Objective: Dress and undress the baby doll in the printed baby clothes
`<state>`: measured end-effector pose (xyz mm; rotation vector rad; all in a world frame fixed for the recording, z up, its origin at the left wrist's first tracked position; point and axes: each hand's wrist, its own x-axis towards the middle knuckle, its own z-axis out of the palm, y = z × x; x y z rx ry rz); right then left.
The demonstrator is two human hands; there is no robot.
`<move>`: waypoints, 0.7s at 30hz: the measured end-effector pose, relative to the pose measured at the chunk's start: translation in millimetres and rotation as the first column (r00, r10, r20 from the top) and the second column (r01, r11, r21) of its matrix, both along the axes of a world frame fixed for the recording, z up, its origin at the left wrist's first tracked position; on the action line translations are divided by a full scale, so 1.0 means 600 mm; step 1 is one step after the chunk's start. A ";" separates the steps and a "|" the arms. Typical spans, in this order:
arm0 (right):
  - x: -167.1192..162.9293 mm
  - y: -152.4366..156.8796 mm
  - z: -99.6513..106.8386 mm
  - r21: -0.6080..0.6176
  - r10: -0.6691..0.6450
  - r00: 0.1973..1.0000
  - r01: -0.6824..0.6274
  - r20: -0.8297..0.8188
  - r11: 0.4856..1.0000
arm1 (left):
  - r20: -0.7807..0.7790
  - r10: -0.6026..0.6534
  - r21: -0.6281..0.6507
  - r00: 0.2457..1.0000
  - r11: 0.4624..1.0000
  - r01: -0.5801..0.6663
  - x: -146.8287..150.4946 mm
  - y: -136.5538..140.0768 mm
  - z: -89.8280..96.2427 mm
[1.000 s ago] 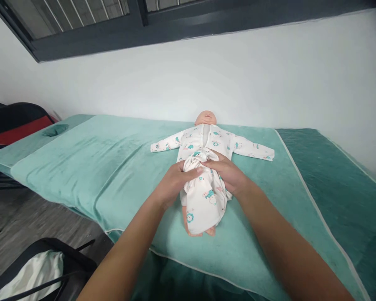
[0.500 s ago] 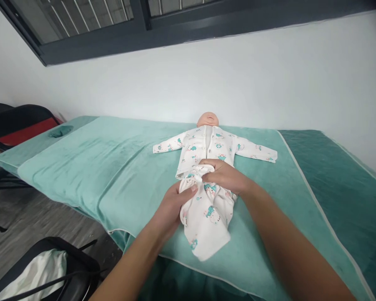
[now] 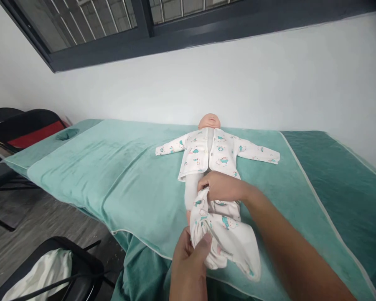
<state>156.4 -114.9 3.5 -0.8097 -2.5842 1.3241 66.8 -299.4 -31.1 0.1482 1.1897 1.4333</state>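
A baby doll (image 3: pixel 209 121) lies on its back, its head by the wall, dressed in a white printed jacket (image 3: pixel 194 155) with both sleeves stretched out. White printed baby pants (image 3: pixel 238 240) are bunched over its lower legs. My left hand (image 3: pixel 189 261) pinches the gathered fabric near the bed's front edge, thumb on top. Higher up, just below the jacket hem, my right hand (image 3: pixel 224 186) is closed on the pants' upper edge. The doll's leg on the left (image 3: pixel 192 191) shows white covering, with a bare skin-coloured part lower down; the other leg is mostly hidden.
A green cloth (image 3: pixel 138 167) covers the long bed, which has a face hole (image 3: pixel 67 134) at its left end. Black-and-red chairs (image 3: pixel 34 127) stand at left. In front, another chair (image 3: pixel 84 263) bears white cloth (image 3: pixel 45 274). A window (image 3: pixel 113 25) is above.
The pants have moved down from the jacket hem toward the front edge, uncovering the leg on the left. My left hand has come nearer; my right hand has lowered slightly.
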 end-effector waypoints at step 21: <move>-0.008 -0.011 -0.002 0.131 -0.036 0.998 0.028 0.059 0.991 | -0.347 -0.042 -0.013 0.937 0.999 0.040 -0.083 -0.004 -0.029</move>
